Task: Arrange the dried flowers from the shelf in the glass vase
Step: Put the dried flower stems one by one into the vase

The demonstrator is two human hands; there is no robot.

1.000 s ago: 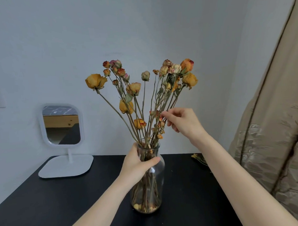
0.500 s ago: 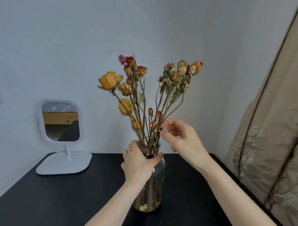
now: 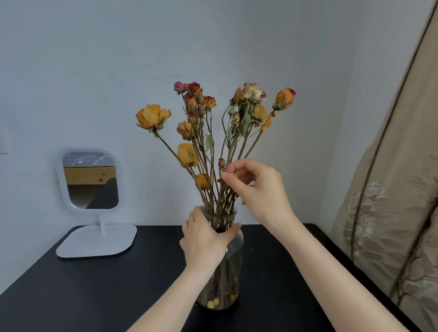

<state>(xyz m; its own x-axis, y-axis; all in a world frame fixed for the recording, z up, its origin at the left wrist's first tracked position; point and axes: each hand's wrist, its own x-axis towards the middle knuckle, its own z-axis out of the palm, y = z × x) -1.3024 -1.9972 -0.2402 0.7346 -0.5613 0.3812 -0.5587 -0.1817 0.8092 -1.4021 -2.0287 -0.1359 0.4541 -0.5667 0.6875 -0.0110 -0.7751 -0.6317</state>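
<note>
Vase: a clear glass vase [image 3: 235, 264] stands upright on the black worktop [image 3: 68, 295], near the middle of the view and toward the worktop's far edge.
Dried flowers: the dried flowers [image 3: 187, 154] stand with their stems in the vase. The stems fan out from the mouth between 11 and 1 o'clock.
Blooms: mostly yellow and orange, with a cluster of red and pink buds topmost at 12 o'clock. The largest yellow bloom leans farthest out, at 11 o'clock from the mouth.
Vase bottom: loose petals [image 3: 212, 302] lie among the stem ends inside the glass.
Left hand: the left hand [image 3: 205, 238] grips the neck of the vase from the 9 o'clock side. The thumb is wrapped across the near face of the glass; the fingers curl round the far side and are partly hidden.
Right hand: the right hand [image 3: 261, 189] is at 1 o'clock from the mouth, above the rim and apart from it. Its fingers are curled, and the thumb and forefinger tips pinch the right-hand stems. How many stems the pinch takes cannot be told.
Mirror: a white stand mirror [image 3: 90, 180] sits on its flat base on the worktop, at 10 o'clock from the vase and well apart from it, close to the wall [image 3: 85, 58].
Curtain: a beige patterned curtain [image 3: 400, 209] hangs at 3 o'clock, beyond the worktop's right edge.
</note>
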